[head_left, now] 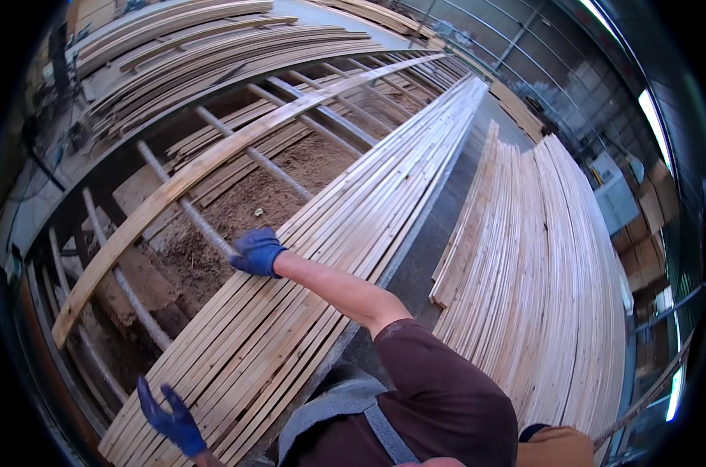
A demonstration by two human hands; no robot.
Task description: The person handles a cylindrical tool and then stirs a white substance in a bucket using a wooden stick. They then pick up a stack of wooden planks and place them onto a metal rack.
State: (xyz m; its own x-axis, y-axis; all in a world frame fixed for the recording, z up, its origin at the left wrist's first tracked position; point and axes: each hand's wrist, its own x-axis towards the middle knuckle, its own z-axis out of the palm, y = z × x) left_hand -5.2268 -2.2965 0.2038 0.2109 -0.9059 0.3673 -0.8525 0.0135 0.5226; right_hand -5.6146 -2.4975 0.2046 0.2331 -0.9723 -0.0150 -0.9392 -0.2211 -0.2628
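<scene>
A long row of pale wooden strips (353,226) lies side by side, running from the lower left to the far upper right. My right hand (258,251), in a blue glove, is at the left edge of the row. Its fingers curl over the outermost strip, and their tips are partly hidden. Near the close end, my left hand (170,420), also gloved in blue, is held over the left edge with thumb and fingers spread and nothing in it. A single long board (205,175) lies across the metal rollers (279,173) to the left.
Sawdust and scrap wood (205,241) lie beneath the rollers. A wide stack of strips (532,272) stands to the right, across a dark gap. More lumber (236,70) is piled at the far left. Someone in orange-brown clothing (555,447) is at the lower right.
</scene>
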